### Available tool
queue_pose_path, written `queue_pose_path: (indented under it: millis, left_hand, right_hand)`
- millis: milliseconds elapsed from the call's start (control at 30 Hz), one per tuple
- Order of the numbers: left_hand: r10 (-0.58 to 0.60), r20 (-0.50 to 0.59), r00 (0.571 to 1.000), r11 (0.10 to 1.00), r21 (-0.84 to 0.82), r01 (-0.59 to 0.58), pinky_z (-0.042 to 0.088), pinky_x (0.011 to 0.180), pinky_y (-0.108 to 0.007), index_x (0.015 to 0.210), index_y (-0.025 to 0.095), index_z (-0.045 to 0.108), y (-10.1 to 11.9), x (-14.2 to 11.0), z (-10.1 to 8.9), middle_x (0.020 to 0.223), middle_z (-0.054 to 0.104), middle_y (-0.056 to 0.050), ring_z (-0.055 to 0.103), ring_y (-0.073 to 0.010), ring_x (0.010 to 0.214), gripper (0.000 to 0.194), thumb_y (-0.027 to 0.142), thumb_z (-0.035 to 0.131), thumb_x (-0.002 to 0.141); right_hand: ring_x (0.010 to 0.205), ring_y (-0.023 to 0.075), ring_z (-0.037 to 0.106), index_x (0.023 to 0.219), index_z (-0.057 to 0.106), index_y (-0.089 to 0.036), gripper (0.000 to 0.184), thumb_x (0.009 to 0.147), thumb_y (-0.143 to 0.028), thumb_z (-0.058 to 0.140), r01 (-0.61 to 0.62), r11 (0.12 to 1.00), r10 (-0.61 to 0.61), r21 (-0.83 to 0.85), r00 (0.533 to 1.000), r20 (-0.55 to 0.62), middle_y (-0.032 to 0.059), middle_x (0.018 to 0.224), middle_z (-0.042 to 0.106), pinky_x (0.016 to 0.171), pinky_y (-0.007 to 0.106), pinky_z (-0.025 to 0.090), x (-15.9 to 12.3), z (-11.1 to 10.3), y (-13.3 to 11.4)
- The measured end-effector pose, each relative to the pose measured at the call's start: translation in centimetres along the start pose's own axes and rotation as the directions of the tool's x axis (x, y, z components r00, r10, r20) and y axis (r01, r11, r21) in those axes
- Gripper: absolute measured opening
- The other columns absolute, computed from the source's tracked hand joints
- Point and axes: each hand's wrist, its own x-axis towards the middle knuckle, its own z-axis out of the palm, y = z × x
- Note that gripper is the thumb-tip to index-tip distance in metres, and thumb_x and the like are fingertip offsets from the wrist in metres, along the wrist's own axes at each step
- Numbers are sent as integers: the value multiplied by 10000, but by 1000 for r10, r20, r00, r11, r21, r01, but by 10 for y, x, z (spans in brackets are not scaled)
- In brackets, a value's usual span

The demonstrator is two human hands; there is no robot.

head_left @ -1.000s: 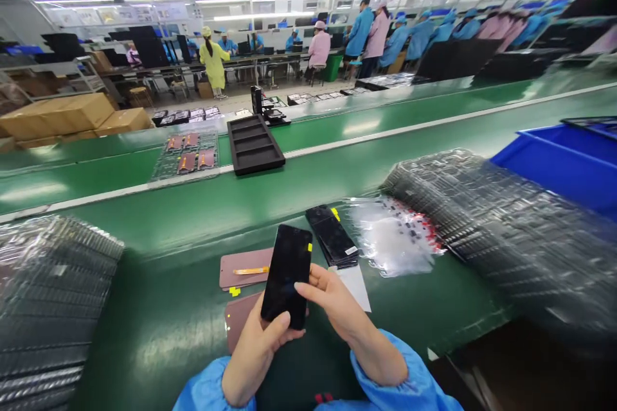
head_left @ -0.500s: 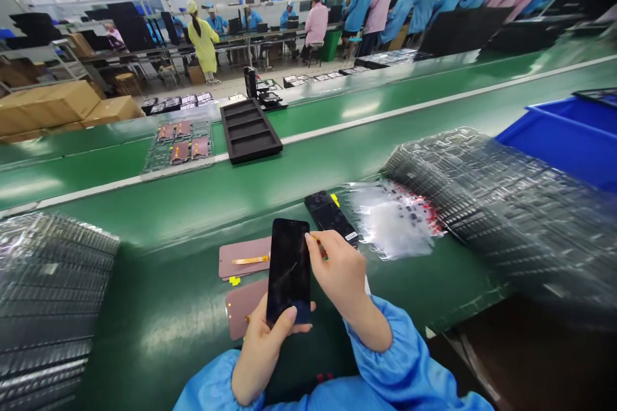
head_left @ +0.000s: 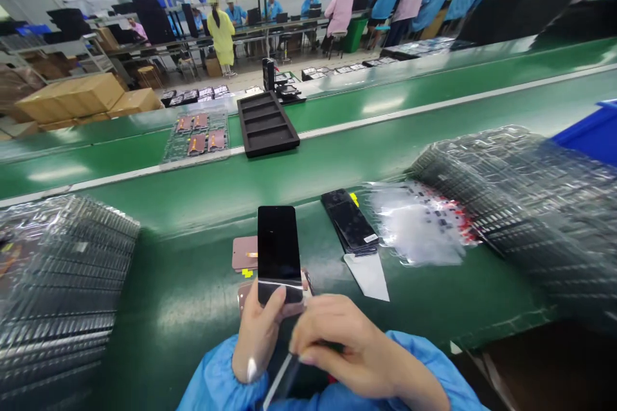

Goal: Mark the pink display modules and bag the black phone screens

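My left hand (head_left: 263,318) is closed round the lower end of a black phone screen (head_left: 277,250), thumb on its glossy front. Just below and to the right, my right hand (head_left: 342,343) has its fingers pinched on a thin clear film (head_left: 282,377), which hangs down toward my left wrist and shows mainly by its bright glints. Under and beside the screen lie pinkish-brown panels (head_left: 244,252), partly hidden; one has an orange flex strip. To the right is a stack of black phone screens (head_left: 349,218), with a white sheet (head_left: 369,276) at its near end.
Clear plastic trays are stacked at left (head_left: 81,270) and right (head_left: 511,186). A pile of clear film pieces (head_left: 414,225) with red tabs lies beside the right stack. Beyond are a black compartment tray (head_left: 267,125) and a blue bin (head_left: 590,135). Several people work in the background.
My right hand has moved from the screen's upper right edge down toward me, drawing the clear film off its front. The view has shifted slightly, and the white sheet now shows.
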Motion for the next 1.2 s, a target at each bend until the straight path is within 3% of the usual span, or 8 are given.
queue_pose_path:
  millis: [133, 233, 367, 700, 1000, 1200]
  left_hand:
    - [-40, 137, 990, 998, -44, 47, 567, 864, -443, 1156, 189, 628, 9, -2, 0, 1118, 727, -127, 672, -320, 1075, 321, 295, 687, 859]
    - [-27, 210, 977, 997, -64, 41, 594, 773, -373, 1155, 201, 646, 7, -6, -2, 1089, 743, -108, 710, -301, 987, 341, 273, 724, 831]
    - [-56, 223, 973, 997, -48, 68, 594, 689, -322, 1141, 201, 659, 6, -12, 0, 1049, 753, -102, 728, -289, 926, 364, 271, 758, 798]
    - [-72, 230, 970, 997, 43, 64, 586, 708, -409, 1074, 180, 685, 14, -17, 8, 1022, 757, -137, 725, -354, 897, 392, 390, 782, 757]
    - [-75, 252, 965, 997, 18, 72, 578, 695, -360, 1130, 186, 649, 13, -19, 8, 993, 761, -121, 734, -316, 878, 412, 351, 775, 774]
    - [-73, 276, 958, 997, 3, 75, 589, 697, -376, 1170, 176, 606, 11, -20, 9, 1107, 734, -145, 723, -346, 935, 450, 347, 764, 785]
  right_hand:
    - [667, 142, 608, 819, 633, -194, 191, 960, -282, 539, -74, 965, 104, 251, 989, -105, 35, 731, 694, 646, 269, 454, -16, -26, -2]
    - [633, 146, 575, 821, 627, -210, 179, 948, -320, 567, -39, 907, 159, 419, 953, -256, 25, 697, 671, 590, 265, 422, -23, -37, 9]
    - [567, 149, 535, 811, 634, -205, 188, 929, -344, 592, 22, 834, 191, 551, 926, -327, 29, 646, 649, 530, 265, 386, -22, -38, 23]
    - [518, 148, 496, 770, 594, -204, 218, 917, -366, 587, 20, 832, 214, 555, 911, -353, 20, 606, 624, 485, 255, 342, -18, -39, 28]
    - [520, 142, 487, 770, 596, -206, 216, 924, -357, 582, 5, 852, 204, 523, 918, -341, 16, 600, 620, 492, 251, 350, -18, -40, 29]
    - [516, 156, 508, 756, 587, -204, 232, 914, -374, 587, -44, 870, 244, 492, 904, -352, 24, 584, 601, 475, 263, 372, -21, -41, 27]
